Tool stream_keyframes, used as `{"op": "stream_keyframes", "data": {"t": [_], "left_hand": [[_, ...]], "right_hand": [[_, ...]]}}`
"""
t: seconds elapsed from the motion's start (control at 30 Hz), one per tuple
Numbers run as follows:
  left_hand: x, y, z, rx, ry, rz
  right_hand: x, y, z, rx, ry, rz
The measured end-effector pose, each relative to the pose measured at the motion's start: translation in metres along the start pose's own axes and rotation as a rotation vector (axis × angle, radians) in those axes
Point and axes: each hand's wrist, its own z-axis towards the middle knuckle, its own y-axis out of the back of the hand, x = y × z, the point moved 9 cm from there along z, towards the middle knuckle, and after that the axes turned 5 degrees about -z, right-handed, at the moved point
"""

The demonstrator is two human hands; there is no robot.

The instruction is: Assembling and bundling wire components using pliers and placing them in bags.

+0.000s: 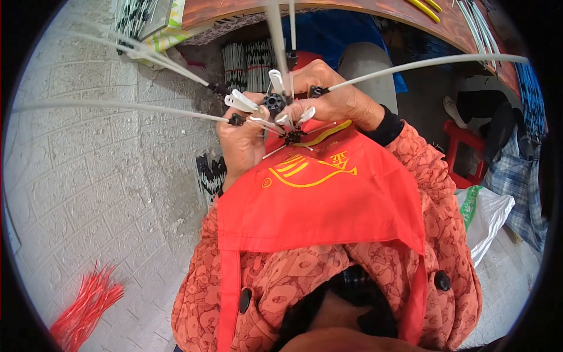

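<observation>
Both hands meet above my lap on a frame of white rods that looks like umbrella ribs. At its middle is a round black notched hub (273, 104), with long white rods (146, 109) fanning outward through black joints. White looped plastic pieces (241, 101) stick out around the hub. My left hand (242, 144) is closed at the hub's left side, beside a black rod joint. From the right, my right hand (329, 94) pinches close to the hub, thumb and fingers together. Short thin rods gather at a second black cluster (293, 137) just below the fingers. The exact fingertip contacts are partly hidden.
A red apron (328, 205) covers my front. Bundled rods (249, 64) stand under the wooden table (234, 13). Red strips (88, 308) lie on the floor at lower left. At right are a red stool (463, 154), a white bag (489, 214) and another person's leg.
</observation>
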Motion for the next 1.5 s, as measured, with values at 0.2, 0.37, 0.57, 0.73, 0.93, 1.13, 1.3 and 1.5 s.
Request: {"op": "stream_keyframes", "data": {"t": [0.2, 0.37, 0.57, 0.73, 0.93, 1.13, 1.3, 1.5], "left_hand": [[-0.009, -0.012, -0.010, 0.036, -0.056, -0.153], [-0.020, -0.015, -0.020, 0.092, -0.164, 0.180], [-0.023, -0.032, -0.018, -0.068, -0.274, 0.271], [-0.021, -0.032, -0.001, -0.009, -0.309, 0.185], [-0.020, -0.023, 0.021, -0.025, -0.359, 0.217], [-0.017, -0.011, 0.040, 0.108, -0.197, 0.224], [-0.020, -0.007, 0.026, 0.325, -0.119, 0.079], [-0.019, -0.001, 0.023, 0.203, -0.162, -0.124]], "right_hand": [[0.006, 0.003, 0.007, -0.068, 0.043, -0.012], [0.004, 0.002, 0.009, -0.072, -0.059, -0.048], [0.012, 0.002, 0.018, -0.189, -0.081, -0.265], [0.008, -0.001, 0.018, -0.267, -0.184, -0.425], [-0.001, -0.002, 0.023, -0.335, -0.272, -0.492], [-0.012, 0.004, 0.027, -0.315, -0.328, -0.529], [0.006, -0.002, 0.017, -0.301, -0.282, -0.467], [0.020, -0.007, 0.015, -0.422, -0.144, -0.489]]}}
